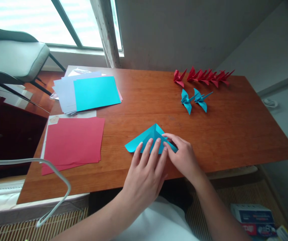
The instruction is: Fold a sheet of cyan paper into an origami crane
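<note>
A folded sheet of blue origami paper (142, 138) lies on the table near its front edge, in a roughly triangular shape with its peak pointing away from me. My left hand (145, 170) rests on its lower edge, fingers stretched out and slightly spread. At the right side of the sheet, my right hand (184, 155) pinches a layer between thumb and fingers. The fingers cover part of the lower edge and the right corner.
Blue paper cranes (186, 101) and a row of red paper cranes (204, 77) stand at the back right of the wooden table (234, 127). Red sheets (73, 140) and a blue sheet stack (97, 93) lie left. A white cable-like bar (58, 172) curves at the lower left.
</note>
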Action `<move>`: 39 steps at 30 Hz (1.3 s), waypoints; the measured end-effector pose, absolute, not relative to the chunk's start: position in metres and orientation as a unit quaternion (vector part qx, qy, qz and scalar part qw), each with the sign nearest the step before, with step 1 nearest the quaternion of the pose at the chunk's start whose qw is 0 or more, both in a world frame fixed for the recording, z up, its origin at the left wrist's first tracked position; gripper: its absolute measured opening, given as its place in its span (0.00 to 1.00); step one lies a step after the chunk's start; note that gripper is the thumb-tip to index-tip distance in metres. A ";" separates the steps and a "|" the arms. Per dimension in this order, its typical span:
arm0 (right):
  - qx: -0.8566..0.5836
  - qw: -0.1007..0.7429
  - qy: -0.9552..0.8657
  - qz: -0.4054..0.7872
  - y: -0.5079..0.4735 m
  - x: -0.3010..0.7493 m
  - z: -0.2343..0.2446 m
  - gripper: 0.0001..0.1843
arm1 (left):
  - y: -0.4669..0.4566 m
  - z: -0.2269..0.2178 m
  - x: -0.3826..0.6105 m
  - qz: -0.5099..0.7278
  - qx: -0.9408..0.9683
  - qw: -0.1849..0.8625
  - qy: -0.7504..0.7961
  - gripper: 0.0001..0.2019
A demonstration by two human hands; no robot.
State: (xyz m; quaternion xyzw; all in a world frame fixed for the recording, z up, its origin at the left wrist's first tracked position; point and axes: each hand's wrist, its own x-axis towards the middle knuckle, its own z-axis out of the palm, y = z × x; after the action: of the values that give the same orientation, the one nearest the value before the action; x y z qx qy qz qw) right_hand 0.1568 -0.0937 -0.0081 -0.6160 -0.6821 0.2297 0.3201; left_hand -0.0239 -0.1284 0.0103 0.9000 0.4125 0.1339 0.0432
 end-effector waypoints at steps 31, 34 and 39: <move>-0.591 0.292 -0.681 0.320 -0.037 0.160 0.002 0.14 | -0.111 -0.008 -0.032 0.074 0.938 0.091 0.326 0.35; -0.591 0.311 -0.667 0.331 -0.037 0.160 -0.001 0.14 | -0.110 -0.008 -0.033 0.070 0.940 0.094 0.322 0.35; -0.617 0.321 -0.623 0.359 -0.035 0.161 -0.004 0.11 | -0.110 -0.007 -0.034 0.072 0.940 0.089 0.322 0.34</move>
State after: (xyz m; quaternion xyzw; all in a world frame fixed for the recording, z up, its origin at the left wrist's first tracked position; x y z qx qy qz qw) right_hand 0.1607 -0.0350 -0.0044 -0.6167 -0.6230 0.3588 0.3207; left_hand -0.0336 -0.1100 -0.0066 0.9397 0.3224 0.0717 0.0890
